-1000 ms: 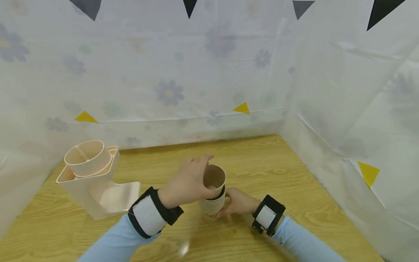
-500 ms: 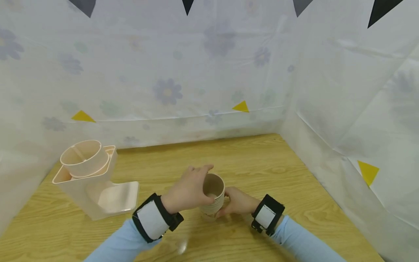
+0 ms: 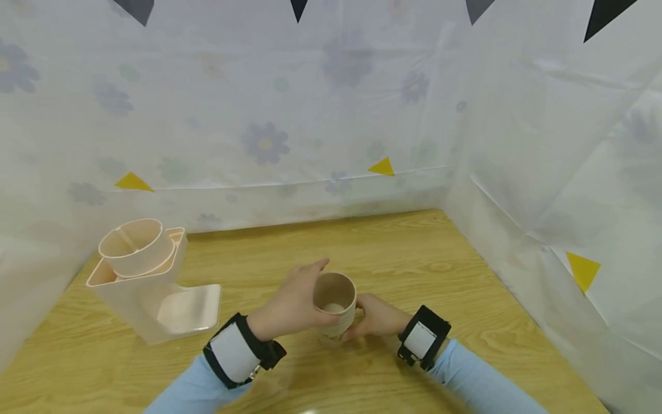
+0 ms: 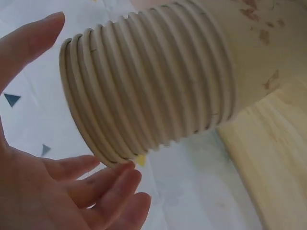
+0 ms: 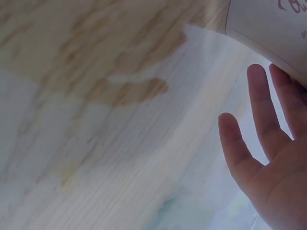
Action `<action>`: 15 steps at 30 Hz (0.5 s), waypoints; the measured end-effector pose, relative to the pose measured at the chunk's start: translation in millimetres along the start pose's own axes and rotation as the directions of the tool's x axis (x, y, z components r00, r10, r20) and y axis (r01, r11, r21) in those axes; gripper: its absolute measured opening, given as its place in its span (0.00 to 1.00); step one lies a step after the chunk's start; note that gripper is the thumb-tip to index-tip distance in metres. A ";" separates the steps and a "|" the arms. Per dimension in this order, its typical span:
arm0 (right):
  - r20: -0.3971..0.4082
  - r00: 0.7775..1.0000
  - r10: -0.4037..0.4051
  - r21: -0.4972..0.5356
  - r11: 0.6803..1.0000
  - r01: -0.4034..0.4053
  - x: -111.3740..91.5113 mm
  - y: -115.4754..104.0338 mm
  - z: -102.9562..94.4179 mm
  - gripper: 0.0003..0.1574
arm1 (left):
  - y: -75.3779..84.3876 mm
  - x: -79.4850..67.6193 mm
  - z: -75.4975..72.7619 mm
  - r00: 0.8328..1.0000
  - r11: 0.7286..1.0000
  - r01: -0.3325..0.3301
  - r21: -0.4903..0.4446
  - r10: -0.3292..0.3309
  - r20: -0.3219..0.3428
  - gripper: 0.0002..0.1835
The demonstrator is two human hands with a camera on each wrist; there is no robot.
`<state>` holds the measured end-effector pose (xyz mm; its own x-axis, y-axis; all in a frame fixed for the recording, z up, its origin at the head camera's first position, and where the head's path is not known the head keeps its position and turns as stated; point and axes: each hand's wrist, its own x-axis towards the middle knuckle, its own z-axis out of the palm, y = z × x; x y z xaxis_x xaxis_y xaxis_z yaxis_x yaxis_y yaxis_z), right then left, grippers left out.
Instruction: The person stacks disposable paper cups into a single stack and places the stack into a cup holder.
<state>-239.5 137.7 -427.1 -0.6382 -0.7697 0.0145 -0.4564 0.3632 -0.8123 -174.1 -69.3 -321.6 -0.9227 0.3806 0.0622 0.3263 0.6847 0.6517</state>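
Note:
A stack of nested paper cups (image 3: 336,290) stands upright on the table in the head view, its several rolled rims (image 4: 148,81) large in the left wrist view. My left hand (image 3: 291,303) is at the top of the stack. Its fingertips touch the top rim, while the thumb stands apart from the cups in the left wrist view. Lower down, my right hand (image 3: 380,317) holds the stack from the right side. In the right wrist view, the printed cup wall (image 5: 276,33) meets some of that hand's fingers (image 5: 264,103); its thumb is hidden there.
On the left of the wooden table (image 3: 393,259) stands a pale pink plastic holder (image 3: 139,305) with a flat foot. A round divided cup (image 3: 135,247) sits in its top. White patterned sheeting (image 3: 310,115) hangs behind and to the right.
My left hand has moved down with the top cup, which now sits nested in the stack. Its fingers have loosened. My right hand stays on the stack.

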 end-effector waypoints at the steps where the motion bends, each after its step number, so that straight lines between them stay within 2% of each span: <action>1: -0.001 1.000 -0.004 -0.007 1.000 0.004 0.4 0.4 0.1 0.41 | -4.3 -1.1 0.8 1.000 1.000 0.007 -0.020 -0.007 -0.003 0.54; 4: -0.001 1.000 -0.018 -0.015 1.000 0.018 1.8 0.7 -0.1 0.39 | -18.7 -4.0 5.1 0.999 0.996 0.052 -0.076 -0.052 0.009 0.56; 8: -0.004 0.999 -0.033 -0.028 0.999 0.033 3.8 -0.3 -1.0 0.36 | -38.2 -5.5 17.0 0.994 0.984 0.097 -0.151 -0.088 0.065 0.54; 11: -0.009 0.999 -0.033 -0.046 0.998 0.032 5.8 -0.7 -1.3 0.34 | -51.2 -5.1 28.2 0.994 0.978 0.079 -0.192 -0.063 0.086 0.52; 15: -0.006 1.000 -0.029 -0.055 0.998 0.028 8.5 -1.6 -1.3 0.34 | -62.2 -4.5 38.3 0.998 0.967 0.036 -0.251 -0.024 0.052 0.49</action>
<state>-245.0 131.3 -424.9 -0.6288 -0.7765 0.0417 -0.5079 0.3695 -0.7782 -182.4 -89.7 -391.4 -0.9182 0.3961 0.0073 0.2309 0.5201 0.8223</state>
